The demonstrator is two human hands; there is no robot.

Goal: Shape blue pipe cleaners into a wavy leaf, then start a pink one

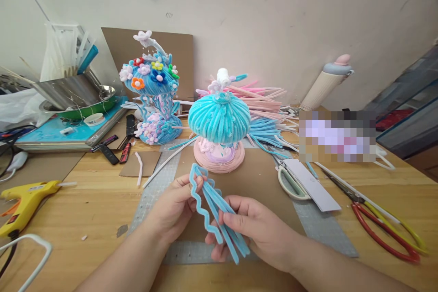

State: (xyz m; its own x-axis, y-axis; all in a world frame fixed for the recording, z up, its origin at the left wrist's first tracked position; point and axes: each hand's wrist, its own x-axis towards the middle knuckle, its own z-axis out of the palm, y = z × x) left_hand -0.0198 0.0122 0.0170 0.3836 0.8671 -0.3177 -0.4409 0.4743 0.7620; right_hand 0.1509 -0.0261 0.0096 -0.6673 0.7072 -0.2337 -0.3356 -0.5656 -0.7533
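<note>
Here's the bundle of light blue fuzzy stems [216,200], up between both hands over the near part of the cardboard sheet [273,187]. The left hand [176,207] has the bent top end pinched between its fingers, and one crinkled stem [206,220] dangles down in waves on that side. The right hand [256,223] closes its fingers on the straighter stems lower down, their loose ends poking out below.

Just beyond the hands stands the turquoise pleated dome [219,121], above a round pink base [201,159] with a small white cap on top. Under the cardboard, there's the grey cutting mat [328,228].

To the right, pale-handled scissors [281,185] lie beside a white card strip [315,187], and further out come big shears [359,200] with red and yellow handles. Over on the left, a yellow glue gun [32,198] rests on the wooden table [96,200].

At the back, a blue piece dotted with fuzzy flowers [148,83] stands before a brown board [183,54], and loose pink stems [268,105] pile up behind the dome.
</note>
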